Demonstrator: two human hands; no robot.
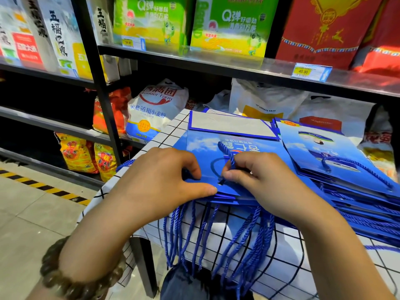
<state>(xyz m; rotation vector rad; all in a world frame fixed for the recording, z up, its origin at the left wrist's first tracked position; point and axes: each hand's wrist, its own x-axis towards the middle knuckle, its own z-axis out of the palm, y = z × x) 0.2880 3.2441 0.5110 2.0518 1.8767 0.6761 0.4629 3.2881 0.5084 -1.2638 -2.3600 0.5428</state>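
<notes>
L hand (pixel 160 178) grips the near edge of the top bag (pixel 203 148), a flat glossy blue paper bag, w/ thumb at the rim and curled fingers on top. R hand (pixel 264 180) pinches its twisted blue cord (pixel 229 154) just by the punched hole. The bag lies on a stack whose rope handles (pixel 216 234) dangle off the grid-checked tablecloth (pixel 173 126). A 2nd stack (pixel 324 152) sits just to the right.

Left hand (pixel 164 180): pinches near edge of top blue paper bag (pixel 203 152) | Right hand (pixel 262 185): fingers (pixel 243 159) pinch blue rope handle (pixel 229 155) | Bag stack: on checked-cloth worktop (pixel 173 126) | Second stack (pixel 324 152): just beside, right
</notes>
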